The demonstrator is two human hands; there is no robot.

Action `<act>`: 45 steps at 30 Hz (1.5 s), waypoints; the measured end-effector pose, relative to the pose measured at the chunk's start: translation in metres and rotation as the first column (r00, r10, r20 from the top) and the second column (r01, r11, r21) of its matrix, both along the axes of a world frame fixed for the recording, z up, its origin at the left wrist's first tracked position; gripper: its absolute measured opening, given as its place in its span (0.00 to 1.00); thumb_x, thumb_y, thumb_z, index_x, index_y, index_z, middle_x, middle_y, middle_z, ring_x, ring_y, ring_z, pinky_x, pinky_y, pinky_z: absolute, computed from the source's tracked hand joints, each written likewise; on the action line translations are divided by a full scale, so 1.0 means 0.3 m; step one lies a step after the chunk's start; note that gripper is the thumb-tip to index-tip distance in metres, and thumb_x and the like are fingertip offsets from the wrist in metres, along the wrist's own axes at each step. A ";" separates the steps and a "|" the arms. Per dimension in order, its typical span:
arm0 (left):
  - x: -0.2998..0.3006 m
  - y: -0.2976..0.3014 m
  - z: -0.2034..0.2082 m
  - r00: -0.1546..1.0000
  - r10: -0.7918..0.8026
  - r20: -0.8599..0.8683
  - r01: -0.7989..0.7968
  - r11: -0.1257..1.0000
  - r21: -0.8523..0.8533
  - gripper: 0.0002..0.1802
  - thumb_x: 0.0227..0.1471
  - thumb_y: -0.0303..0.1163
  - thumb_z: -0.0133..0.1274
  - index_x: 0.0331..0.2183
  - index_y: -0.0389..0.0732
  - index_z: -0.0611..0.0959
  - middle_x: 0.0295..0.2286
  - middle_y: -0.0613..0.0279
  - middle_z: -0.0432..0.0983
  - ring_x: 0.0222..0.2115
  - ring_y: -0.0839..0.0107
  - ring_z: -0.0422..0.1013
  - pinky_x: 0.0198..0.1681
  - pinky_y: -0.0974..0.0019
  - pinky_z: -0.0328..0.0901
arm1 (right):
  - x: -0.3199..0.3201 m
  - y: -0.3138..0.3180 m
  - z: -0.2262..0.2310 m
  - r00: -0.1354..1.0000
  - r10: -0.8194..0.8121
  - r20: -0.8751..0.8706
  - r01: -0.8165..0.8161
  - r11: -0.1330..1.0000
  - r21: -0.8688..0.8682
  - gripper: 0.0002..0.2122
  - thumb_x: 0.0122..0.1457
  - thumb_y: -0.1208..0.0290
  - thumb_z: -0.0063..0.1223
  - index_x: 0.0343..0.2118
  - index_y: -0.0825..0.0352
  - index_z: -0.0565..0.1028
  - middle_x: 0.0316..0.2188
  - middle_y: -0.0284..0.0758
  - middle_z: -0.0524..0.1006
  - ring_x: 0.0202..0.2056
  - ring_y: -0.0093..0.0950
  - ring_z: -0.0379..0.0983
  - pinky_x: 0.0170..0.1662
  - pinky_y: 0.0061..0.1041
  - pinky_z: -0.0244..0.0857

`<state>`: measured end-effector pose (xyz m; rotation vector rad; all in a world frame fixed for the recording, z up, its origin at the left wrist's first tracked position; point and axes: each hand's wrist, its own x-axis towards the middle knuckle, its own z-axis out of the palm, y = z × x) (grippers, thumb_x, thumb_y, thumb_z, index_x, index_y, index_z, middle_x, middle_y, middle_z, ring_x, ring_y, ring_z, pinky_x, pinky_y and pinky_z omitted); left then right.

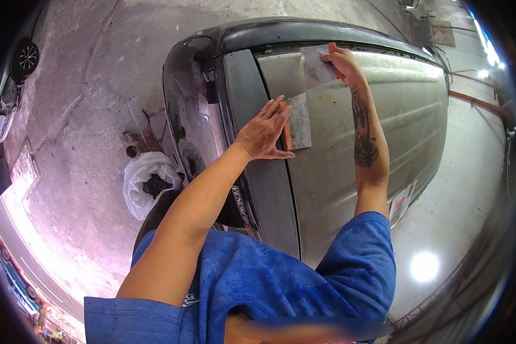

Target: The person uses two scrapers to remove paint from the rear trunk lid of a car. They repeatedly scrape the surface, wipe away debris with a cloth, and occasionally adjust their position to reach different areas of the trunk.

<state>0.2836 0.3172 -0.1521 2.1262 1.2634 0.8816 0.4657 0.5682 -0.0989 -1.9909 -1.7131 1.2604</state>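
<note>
Spreader laid beside dark seam on ribbed vehicle panel, orange handle spanned by half-closed left hand; second spreader clasped by closed right hand near panel's far border. Both best kept flat, pressed evenly, lifted clear of seam.

A rectangular grey metal spreader with an orange grip overlies the pale olive metal vehicle panel; a second, matching spreader sits near the panel's upper edge.
</note>
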 end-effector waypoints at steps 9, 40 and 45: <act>-0.001 0.003 -0.002 1.000 0.005 -0.023 -0.005 1.000 -0.002 0.63 0.36 0.67 0.58 0.58 0.32 0.52 0.56 0.40 0.55 0.61 0.49 0.46 0.65 0.55 0.43 | -0.088 -0.037 -0.046 0.996 0.080 0.025 -0.079 0.995 -0.054 0.08 0.50 0.70 0.58 0.26 0.70 0.76 0.17 0.28 0.71 0.16 0.17 0.63 0.18 0.21 0.54; -0.002 0.003 -0.005 1.000 0.001 0.001 -0.001 1.000 -0.001 0.62 0.35 0.67 0.59 0.57 0.30 0.53 0.55 0.37 0.55 0.60 0.47 0.47 0.65 0.55 0.44 | -0.180 -0.048 -0.027 0.995 0.074 -0.062 -0.082 0.987 -0.136 0.05 0.51 0.71 0.58 0.25 0.66 0.76 0.15 0.26 0.71 0.11 0.15 0.61 0.12 0.19 0.48; 0.000 0.001 -0.001 1.000 0.004 -0.016 -0.005 1.000 -0.010 0.62 0.33 0.67 0.60 0.57 0.32 0.55 0.55 0.37 0.55 0.59 0.46 0.50 0.64 0.55 0.45 | -0.108 -0.109 0.000 0.978 0.106 -0.180 -0.126 0.986 -0.107 0.08 0.49 0.68 0.60 0.26 0.66 0.74 0.17 0.25 0.68 0.17 0.16 0.61 0.18 0.22 0.53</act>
